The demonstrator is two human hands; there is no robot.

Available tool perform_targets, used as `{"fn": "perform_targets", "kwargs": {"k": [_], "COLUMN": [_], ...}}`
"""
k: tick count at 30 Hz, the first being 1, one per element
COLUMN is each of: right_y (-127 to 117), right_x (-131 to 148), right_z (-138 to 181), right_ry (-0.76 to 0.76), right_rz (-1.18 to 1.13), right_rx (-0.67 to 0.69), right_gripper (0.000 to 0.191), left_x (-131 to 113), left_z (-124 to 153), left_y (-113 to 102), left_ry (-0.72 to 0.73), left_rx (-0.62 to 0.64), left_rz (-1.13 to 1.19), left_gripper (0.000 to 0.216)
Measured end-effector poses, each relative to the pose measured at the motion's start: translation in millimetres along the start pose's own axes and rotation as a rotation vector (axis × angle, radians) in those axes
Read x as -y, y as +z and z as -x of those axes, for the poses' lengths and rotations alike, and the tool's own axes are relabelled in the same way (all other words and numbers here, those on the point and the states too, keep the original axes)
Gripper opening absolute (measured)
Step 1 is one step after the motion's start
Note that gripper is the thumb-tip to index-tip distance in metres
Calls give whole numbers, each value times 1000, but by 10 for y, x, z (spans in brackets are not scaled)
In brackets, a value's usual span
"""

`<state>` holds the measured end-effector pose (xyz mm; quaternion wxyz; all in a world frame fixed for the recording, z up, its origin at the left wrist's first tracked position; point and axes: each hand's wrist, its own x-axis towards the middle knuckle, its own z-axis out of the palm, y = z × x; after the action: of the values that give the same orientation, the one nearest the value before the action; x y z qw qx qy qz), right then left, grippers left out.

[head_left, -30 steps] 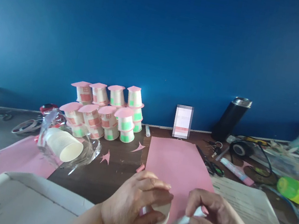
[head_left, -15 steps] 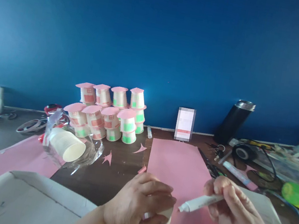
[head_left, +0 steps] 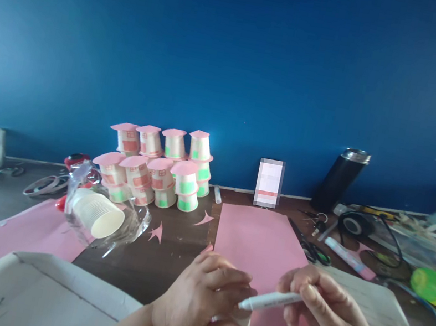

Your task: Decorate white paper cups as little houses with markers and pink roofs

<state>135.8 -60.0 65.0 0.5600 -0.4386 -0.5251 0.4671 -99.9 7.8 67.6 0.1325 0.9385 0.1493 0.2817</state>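
Observation:
My left hand (head_left: 199,306) is wrapped round a small white paper cup (head_left: 244,320) resting on a pink paper sheet (head_left: 258,243); the cup is mostly hidden under my fingers. A white marker pen (head_left: 270,301) is pinched in my right hand (head_left: 321,316). It lies almost level, and its tip points left, right by my left fingers above the cup.
Paper-cup houses with pink roofs (head_left: 158,166) are stacked by the blue wall. A sleeve of plain cups in plastic (head_left: 97,212) lies at left, a white box (head_left: 30,293) near me. Scissors (head_left: 312,250), a glue stick (head_left: 348,257), a black flask (head_left: 340,176), tape and printed sheets are at right.
My right hand lifted the marker off the pink sheet, then brought its tip left to my left fingers at the cup. My left hand stayed on the cup.

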Motion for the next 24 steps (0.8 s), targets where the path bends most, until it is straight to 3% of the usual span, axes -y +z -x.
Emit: {"fn": "perform_targets", "kwargs": {"k": [5,9,12,19,24], "right_y": [-12,-9,10,79,-2], "right_x": [-9,-29,-38,5,30], "right_z": [7,16,21,25,8], "right_ry": [14,67,128,186,163], "right_rz": [-11,-130,-196,-140,-294], "right_rx": [43,58,42,72,-57], "right_gripper": [26,16,20,18,15], "left_x": [-22,-23,-19,-5,41], "left_z": [-3,-12,-19,-15,8], "left_y": [-18,-22,-20,1,42], "left_ry": [-12,4,17,57,34], "left_rx": [24,5,-16,-53,-48], "left_rz": [-19,-49,-57,-59,-19], "left_gripper": [32,30,30,30,42]}}
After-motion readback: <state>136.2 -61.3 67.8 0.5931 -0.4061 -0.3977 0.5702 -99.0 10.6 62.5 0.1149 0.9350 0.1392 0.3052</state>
